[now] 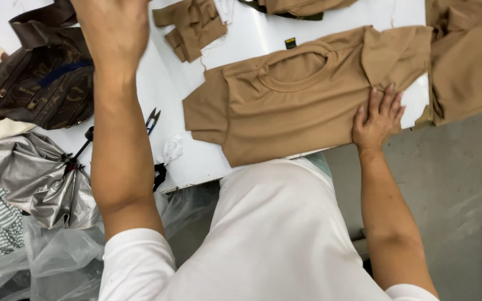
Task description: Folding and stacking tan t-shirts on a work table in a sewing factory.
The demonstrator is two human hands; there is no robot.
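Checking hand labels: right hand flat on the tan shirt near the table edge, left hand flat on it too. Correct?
Not quite. In the head view the right hand does lie flat on the tan shirt near the table edge, but the left hand is raised above the table's far side, off the shirt, beside the brown bag.

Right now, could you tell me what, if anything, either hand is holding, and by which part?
Nothing is gripped. The right hand lies flat on the tan T-shirt near its lower edge; the left hand is raised, empty.
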